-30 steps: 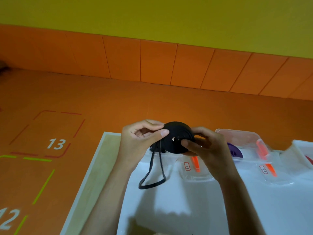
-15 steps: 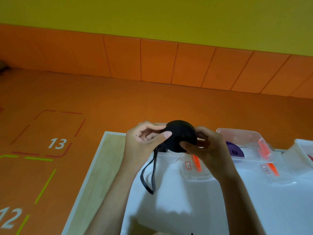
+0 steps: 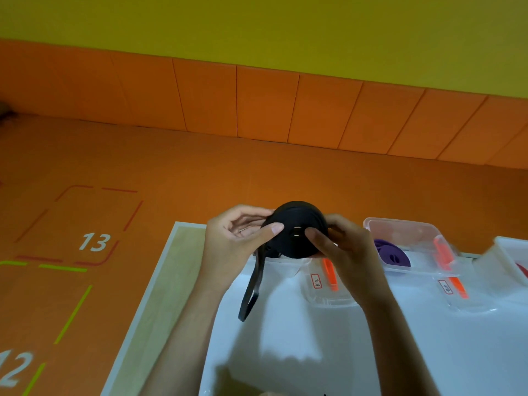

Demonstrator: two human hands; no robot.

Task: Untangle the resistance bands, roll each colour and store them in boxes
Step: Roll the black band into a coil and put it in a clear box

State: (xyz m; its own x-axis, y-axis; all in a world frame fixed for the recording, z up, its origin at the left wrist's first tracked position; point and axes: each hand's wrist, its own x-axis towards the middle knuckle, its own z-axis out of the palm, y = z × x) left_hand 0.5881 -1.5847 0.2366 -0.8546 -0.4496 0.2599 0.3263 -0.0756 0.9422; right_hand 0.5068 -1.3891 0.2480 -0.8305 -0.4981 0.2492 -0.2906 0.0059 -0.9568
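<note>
On the near part of the white table (image 3: 314, 352), two bare forearms rise from the lower edge of the view and meet above its far side.

- **Hands.** The left hand (image 3: 231, 244) and the right hand (image 3: 348, 252) are both closed around the black resistance band (image 3: 297, 224), which is wound into a thick disc with a small hole at its centre. Each thumb presses on the face turned to the camera, and the fingers curl round the rim and behind it. The disc is held in the air, above the table's far edge.
- **Loose end.** An unrolled loop (image 3: 253, 290) of the same band hangs from the left side of the disc, below the left hand, down toward the table.
- **Containers.** A clear lid (image 3: 331, 298) with an orange clip and a red-framed label lies just beyond the wrists. To the right stands a clear box (image 3: 411, 232) holding a rolled purple band (image 3: 391, 254), with a second clipped lid (image 3: 457, 290) lying in front of it. A white box (image 3: 503, 252) is cut off by the right edge; something red shows inside.
- **Background.** The orange floor (image 3: 200, 172) carries the painted numbers 13 and 12, with orange panels and a yellow wall (image 3: 257, 30) beyond.
</note>
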